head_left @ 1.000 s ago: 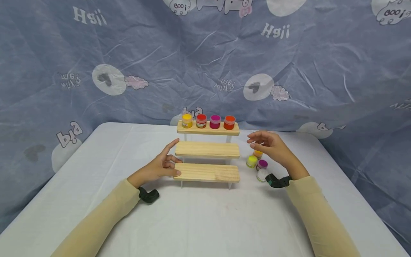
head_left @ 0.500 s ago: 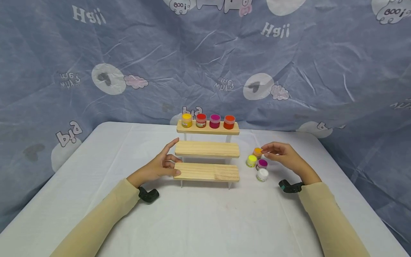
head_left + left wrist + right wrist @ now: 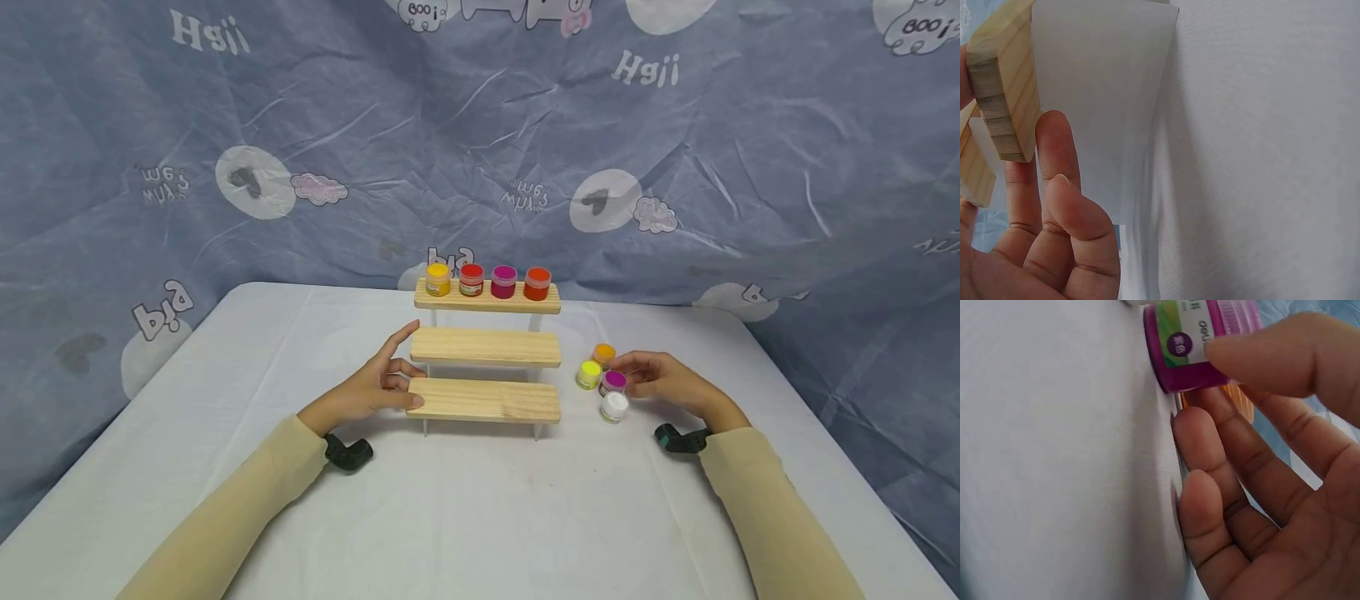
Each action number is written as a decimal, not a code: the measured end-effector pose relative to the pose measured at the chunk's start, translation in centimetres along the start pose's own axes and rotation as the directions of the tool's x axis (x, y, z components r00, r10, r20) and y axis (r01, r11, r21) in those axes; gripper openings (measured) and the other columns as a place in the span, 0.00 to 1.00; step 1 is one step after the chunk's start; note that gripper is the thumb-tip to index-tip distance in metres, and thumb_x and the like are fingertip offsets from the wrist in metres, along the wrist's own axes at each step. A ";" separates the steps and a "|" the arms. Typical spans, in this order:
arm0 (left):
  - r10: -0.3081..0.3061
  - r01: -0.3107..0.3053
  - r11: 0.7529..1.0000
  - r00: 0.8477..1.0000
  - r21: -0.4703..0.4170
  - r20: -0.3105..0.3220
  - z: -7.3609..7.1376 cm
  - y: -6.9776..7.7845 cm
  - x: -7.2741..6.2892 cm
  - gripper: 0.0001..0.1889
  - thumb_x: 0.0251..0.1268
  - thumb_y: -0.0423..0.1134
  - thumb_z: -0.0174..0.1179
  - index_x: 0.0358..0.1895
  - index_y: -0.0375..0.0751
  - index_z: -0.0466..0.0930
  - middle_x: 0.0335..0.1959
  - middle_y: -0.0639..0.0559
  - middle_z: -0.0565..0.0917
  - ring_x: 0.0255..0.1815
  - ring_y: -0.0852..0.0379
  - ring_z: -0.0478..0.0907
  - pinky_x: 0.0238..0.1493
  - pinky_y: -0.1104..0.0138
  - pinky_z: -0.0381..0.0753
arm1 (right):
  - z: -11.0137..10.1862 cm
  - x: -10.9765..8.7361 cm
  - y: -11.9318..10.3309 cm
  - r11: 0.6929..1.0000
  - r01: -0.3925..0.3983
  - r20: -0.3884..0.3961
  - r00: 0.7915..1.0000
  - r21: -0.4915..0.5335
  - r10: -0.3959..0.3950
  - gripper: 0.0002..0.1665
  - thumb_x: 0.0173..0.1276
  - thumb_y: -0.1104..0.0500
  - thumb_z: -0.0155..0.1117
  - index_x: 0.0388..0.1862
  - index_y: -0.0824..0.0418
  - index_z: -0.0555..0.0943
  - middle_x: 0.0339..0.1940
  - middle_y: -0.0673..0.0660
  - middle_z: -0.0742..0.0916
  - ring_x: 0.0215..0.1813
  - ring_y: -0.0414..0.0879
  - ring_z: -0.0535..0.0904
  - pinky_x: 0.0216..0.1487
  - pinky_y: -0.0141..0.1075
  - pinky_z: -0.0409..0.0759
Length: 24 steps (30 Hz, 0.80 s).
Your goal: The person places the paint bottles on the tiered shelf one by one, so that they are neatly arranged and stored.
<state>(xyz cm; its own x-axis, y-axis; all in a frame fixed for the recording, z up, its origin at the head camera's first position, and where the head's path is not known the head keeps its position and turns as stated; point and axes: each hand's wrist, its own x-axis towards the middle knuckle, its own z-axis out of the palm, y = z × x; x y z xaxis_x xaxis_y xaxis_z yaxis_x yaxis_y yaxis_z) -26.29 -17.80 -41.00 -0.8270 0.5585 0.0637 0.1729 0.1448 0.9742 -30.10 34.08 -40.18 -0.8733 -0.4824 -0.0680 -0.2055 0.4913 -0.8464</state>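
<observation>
Right hand [image 3: 667, 383] first: the thumb lies across the label of the purple jar [image 3: 613, 382] and a couple of fingers tuck in behind, so it looks like a proper pinch to me, though I can't tell how hard it squeezes. Ring and little fingers just curl loosely below. Left hand [image 3: 367, 390] grips the left end of the bottom plank [image 3: 491, 400], thumb on top, fingers underneath, index stretched out to the left end of the middle plank [image 3: 486, 346].

The purple jar looks to be standing on the table [image 3: 480, 517], off the planks' right ends and well in from the table's right edge. It's crowded there: orange jar [image 3: 603, 353] toward the far edge, lime jar [image 3: 588, 374] on the plank side, white jar [image 3: 614, 407] toward the near edge.

My tip: hold the body, not the ridged cap, and go straight up before any sideways move, or the neighbours get knocked. Loose fingers away from the orange one. Left hand steady, no tugging, because the top plank [image 3: 487, 306], nearest the table's far edge, carries four more jars [image 3: 471, 280] that could wobble.
</observation>
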 end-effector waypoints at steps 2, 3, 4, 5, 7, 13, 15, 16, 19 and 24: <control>0.000 0.000 1.000 1.000 0.000 -0.002 0.0 -0.1 0.1 0.62 0.69 0.29 0.72 0.91 0.59 0.32 0.59 0.34 0.79 0.41 0.53 0.83 0.47 0.64 0.83 | 0.1 0.1 0.0 1.000 0.007 0.014 1.000 -0.015 -0.007 0.29 0.69 0.71 0.69 0.68 0.80 0.76 0.59 0.65 0.87 0.50 0.43 0.82 0.53 0.31 0.81; 0.001 -0.001 1.000 1.000 -0.001 -0.003 0.0 -0.1 0.1 0.62 0.69 0.29 0.72 0.91 0.59 0.32 0.59 0.34 0.79 0.41 0.53 0.83 0.47 0.64 0.83 | 0.2 0.1 -0.1 1.000 0.004 0.016 1.000 -0.019 -0.004 0.29 0.69 0.71 0.69 0.67 0.79 0.77 0.58 0.64 0.87 0.50 0.44 0.81 0.53 0.31 0.80; -0.001 0.001 1.000 1.000 0.001 -0.004 0.0 -0.1 0.1 0.62 0.69 0.29 0.72 0.91 0.59 0.32 0.59 0.34 0.79 0.41 0.53 0.84 0.47 0.64 0.83 | 0.3 0.1 -0.2 1.000 0.004 0.018 1.000 -0.027 -0.004 0.29 0.68 0.71 0.70 0.67 0.79 0.77 0.56 0.63 0.88 0.49 0.44 0.81 0.53 0.31 0.80; -0.003 0.003 1.000 1.000 0.002 -0.005 0.0 0.0 0.0 0.62 0.69 0.29 0.72 0.91 0.59 0.33 0.59 0.34 0.79 0.41 0.53 0.83 0.47 0.64 0.83 | 0.4 0.1 -0.2 0.999 0.007 0.022 1.000 -0.033 -0.006 0.29 0.68 0.70 0.70 0.66 0.79 0.77 0.55 0.61 0.88 0.49 0.44 0.80 0.52 0.32 0.79; -0.006 0.006 1.000 1.000 0.005 -0.006 0.0 0.1 0.0 0.62 0.69 0.28 0.72 0.91 0.59 0.33 0.59 0.34 0.80 0.41 0.54 0.83 0.47 0.64 0.83 | 0.4 0.0 -0.3 0.999 0.007 0.023 1.000 -0.038 -0.006 0.28 0.68 0.70 0.71 0.66 0.79 0.78 0.54 0.60 0.88 0.48 0.45 0.80 0.51 0.32 0.79; -0.006 0.006 1.000 1.000 0.004 -0.007 0.1 0.2 0.0 0.62 0.69 0.29 0.72 0.91 0.59 0.32 0.58 0.34 0.80 0.42 0.53 0.83 0.47 0.64 0.83 | 0.5 0.0 -0.4 0.999 -0.004 0.014 1.000 -0.044 0.004 0.27 0.69 0.69 0.72 0.65 0.78 0.79 0.53 0.60 0.88 0.48 0.45 0.79 0.52 0.32 0.78; -0.004 0.004 1.000 1.000 0.003 -0.007 0.1 0.0 0.0 0.62 0.69 0.29 0.72 0.91 0.58 0.32 0.58 0.34 0.80 0.42 0.52 0.83 0.47 0.64 0.83 | 0.5 0.1 -0.4 0.999 -0.012 0.009 1.000 -0.044 0.013 0.27 0.69 0.68 0.72 0.65 0.77 0.79 0.53 0.58 0.88 0.48 0.45 0.80 0.52 0.32 0.78; -0.005 0.005 1.000 1.000 0.002 -0.008 0.1 0.0 0.0 0.62 0.69 0.29 0.72 0.91 0.58 0.32 0.58 0.34 0.80 0.42 0.52 0.83 0.47 0.64 0.83 | 0.5 0.1 -0.4 0.999 -0.017 0.005 1.000 -0.044 0.017 0.27 0.69 0.68 0.73 0.64 0.77 0.79 0.53 0.57 0.88 0.48 0.45 0.80 0.52 0.32 0.79; -0.007 0.007 1.000 1.000 0.001 -0.009 0.1 0.0 0.0 0.62 0.69 0.29 0.72 0.91 0.59 0.32 0.58 0.34 0.80 0.42 0.52 0.84 0.47 0.64 0.83 | 0.5 0.1 -0.5 0.998 -0.016 0.002 1.000 -0.057 0.017 0.26 0.70 0.67 0.73 0.63 0.77 0.80 0.52 0.55 0.88 0.48 0.46 0.80 0.52 0.32 0.79; -0.012 0.012 1.000 1.000 -0.002 -0.011 0.1 0.0 0.0 0.63 0.68 0.29 0.72 0.91 0.59 0.33 0.58 0.34 0.79 0.42 0.53 0.83 0.47 0.64 0.83 | 0.5 0.1 -0.6 0.997 -0.032 -0.009 0.999 -0.068 0.032 0.25 0.69 0.67 0.74 0.62 0.76 0.80 0.53 0.59 0.88 0.48 0.46 0.80 0.53 0.33 0.79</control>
<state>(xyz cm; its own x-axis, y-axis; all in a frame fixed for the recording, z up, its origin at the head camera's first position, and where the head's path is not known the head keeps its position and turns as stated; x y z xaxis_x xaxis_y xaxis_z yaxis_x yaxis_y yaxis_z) -26.27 -17.73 -41.03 -0.8346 0.5481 0.0546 0.1624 0.1501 0.9753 -29.85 33.35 -39.97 -0.8831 -0.4604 -0.0902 -0.2070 0.5549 -0.8058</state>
